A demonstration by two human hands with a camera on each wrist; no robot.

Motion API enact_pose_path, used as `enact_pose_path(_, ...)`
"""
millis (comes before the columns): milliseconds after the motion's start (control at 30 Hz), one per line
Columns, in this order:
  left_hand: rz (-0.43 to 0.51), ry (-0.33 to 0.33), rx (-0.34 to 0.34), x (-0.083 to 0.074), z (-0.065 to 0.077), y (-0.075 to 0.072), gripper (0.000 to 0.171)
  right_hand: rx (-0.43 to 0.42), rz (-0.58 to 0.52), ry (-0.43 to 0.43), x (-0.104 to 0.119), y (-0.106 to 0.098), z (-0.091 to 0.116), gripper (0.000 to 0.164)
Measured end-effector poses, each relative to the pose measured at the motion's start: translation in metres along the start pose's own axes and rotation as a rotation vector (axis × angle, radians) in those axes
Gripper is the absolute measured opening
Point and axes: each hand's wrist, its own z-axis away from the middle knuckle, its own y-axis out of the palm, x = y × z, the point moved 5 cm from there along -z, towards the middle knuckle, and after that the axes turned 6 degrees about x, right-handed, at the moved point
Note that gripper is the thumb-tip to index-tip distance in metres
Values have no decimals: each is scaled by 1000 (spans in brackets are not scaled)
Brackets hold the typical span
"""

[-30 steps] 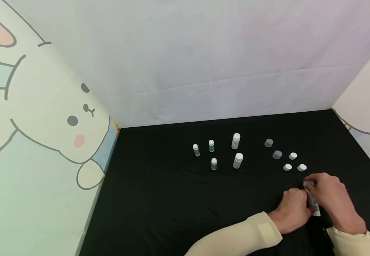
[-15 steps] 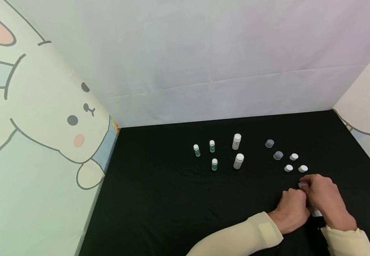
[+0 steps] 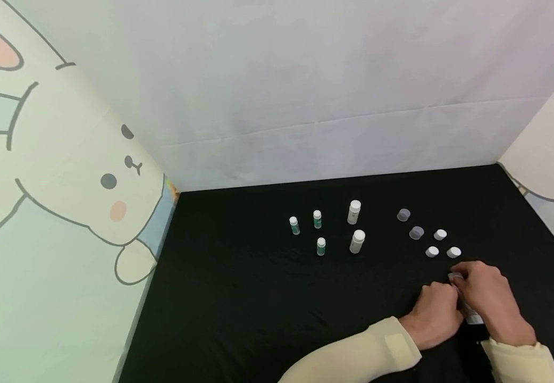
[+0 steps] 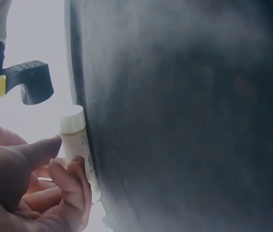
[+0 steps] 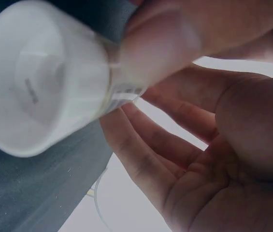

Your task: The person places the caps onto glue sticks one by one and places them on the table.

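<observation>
Both hands hold one small bottle with a white cap and printed text on its side, near the table's right front in the head view. My left hand (image 3: pixel 435 314) grips its body; in the left wrist view the thumb and curled fingers surround the bottle (image 4: pixel 73 145) below the cap (image 4: pixel 72 120). From the other side my right hand (image 3: pixel 487 295) pinches it, hiding most of it from above. Only pale ends of the bottle (image 3: pixel 473 317) show there. Close up in the right wrist view, the bottle's white end (image 5: pixel 39 82) faces the camera, with fingers just behind.
Beyond the hands are several white round caps (image 3: pixel 454 252) and two clear cups (image 3: pixel 417 233). Further left stand two white bottles (image 3: pixel 357 242) and three green-labelled vials (image 3: pixel 321 246). A black cloth (image 3: pixel 238 298) covers the table, which meets a pale curtain (image 3: pixel 315 106) behind.
My right hand has shifted slightly left, covering more of the bottle, and has stayed nearly still over the last half second. The left hand has hardly moved.
</observation>
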Motion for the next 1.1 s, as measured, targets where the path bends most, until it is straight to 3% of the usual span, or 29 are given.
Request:
enact_pose_path(200, 81, -7, -3, 10, 3, -9, 29, -73, -4, -11, 3, -7, 1, 18)
enact_pose_path(367, 142, -25, -61, 23, 4, -25, 10, -99, -21, -15, 9, -13, 1, 21)
enact_pose_path(533, 192, -38, -113, 37, 10, -44, 26, -132, -27, -17, 13, -18, 1, 23)
enact_pose_path(700, 235, -57, -175, 49, 15, -60, 31, -158, -24, -41, 16, -20, 0, 25)
enact_pose_path(933, 277, -98, -199, 59, 22, -69, 34, -180, -27, -86, 22, -20, 2, 28)
enact_pose_path(1100, 243, -122, -222, 63, 26, -74, 35, -195, -23, -107, 25, -21, 1, 29)
